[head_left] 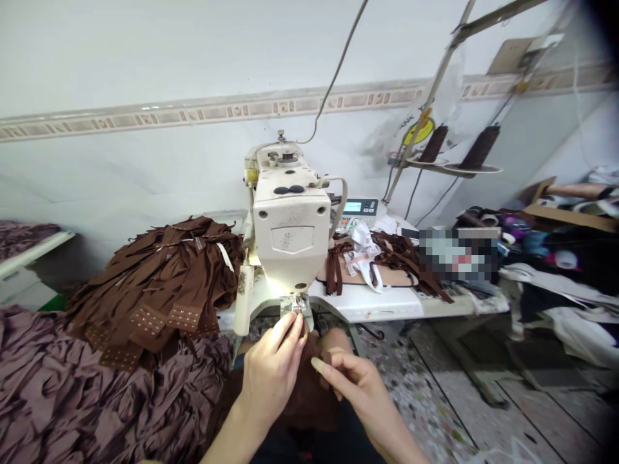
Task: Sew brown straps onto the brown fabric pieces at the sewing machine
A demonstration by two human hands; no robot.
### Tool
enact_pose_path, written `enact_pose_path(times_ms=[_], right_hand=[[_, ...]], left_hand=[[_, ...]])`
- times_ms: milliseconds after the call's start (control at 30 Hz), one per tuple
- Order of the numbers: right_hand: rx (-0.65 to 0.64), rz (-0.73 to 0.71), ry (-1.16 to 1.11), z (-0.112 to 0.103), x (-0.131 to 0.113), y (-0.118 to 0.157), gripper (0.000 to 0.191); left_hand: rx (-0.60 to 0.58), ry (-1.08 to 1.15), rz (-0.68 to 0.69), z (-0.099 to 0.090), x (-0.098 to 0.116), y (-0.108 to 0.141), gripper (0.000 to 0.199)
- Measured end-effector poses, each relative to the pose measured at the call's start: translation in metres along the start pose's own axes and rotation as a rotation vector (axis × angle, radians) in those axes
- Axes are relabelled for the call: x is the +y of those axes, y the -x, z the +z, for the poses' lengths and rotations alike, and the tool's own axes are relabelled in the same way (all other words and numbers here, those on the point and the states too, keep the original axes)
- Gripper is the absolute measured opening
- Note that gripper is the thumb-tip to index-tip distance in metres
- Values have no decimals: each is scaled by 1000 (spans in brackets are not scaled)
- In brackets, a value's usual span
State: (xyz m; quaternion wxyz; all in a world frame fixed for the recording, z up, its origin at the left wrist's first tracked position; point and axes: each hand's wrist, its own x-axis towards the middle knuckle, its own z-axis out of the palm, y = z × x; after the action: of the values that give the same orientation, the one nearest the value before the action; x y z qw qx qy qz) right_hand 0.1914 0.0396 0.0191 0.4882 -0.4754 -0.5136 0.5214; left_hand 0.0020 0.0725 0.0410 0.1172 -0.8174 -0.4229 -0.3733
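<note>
Positioning work at the sewing machine (291, 222), judging by the pose. Pinching an edge of brown cloth (309, 403) with the left hand (271, 364), fingertips together right at the machine's presser foot (296, 305). Hanging below the machine's front, most of that cloth. Curled beside it, the right hand (355, 380); cannot tell whether gripping. Heaped left of the machine, brown pieces (178, 277). Next move: calls for flat, aligned edge, fingertips clear of the needle zone.

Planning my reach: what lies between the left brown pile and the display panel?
The sewing machine stands between the left brown pile and display panel, in the head view.
</note>
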Motion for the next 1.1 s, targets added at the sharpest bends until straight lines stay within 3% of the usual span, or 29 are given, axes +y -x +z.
enact_pose_path(times_ms=[67, 133, 200, 267, 367, 533, 700, 900, 1100], right_hand=[[56, -85, 133, -4, -7, 9, 48], [-12, -100, 226, -10, -16, 22, 45], [-220, -42, 221, -14, -23, 36, 45], [-459, 16, 143, -15, -23, 46, 46], [-622, 25, 81, -5, -17, 50, 54], [-420, 9, 208, 16, -23, 40, 55], [-274, 90, 20, 10, -45, 15, 44], [-79, -120, 79, -2, -57, -40, 36], [78, -304, 217, 12, -40, -77, 31]], left_hand=[[43, -25, -4, -1, 0, 2, 33], [127, -70, 6, -2, 1, 6, 31], [176, -97, 43, -3, 3, 9, 33], [152, -109, 84, -5, 6, 11, 34], [100, -152, 86, -6, 12, 10, 32], [155, -210, 69, 4, 15, 8, 30], [164, -194, 91, 8, 10, 10, 28], [242, -118, 109, 10, 7, 10, 24], [214, -88, 125, 7, 6, 10, 27]])
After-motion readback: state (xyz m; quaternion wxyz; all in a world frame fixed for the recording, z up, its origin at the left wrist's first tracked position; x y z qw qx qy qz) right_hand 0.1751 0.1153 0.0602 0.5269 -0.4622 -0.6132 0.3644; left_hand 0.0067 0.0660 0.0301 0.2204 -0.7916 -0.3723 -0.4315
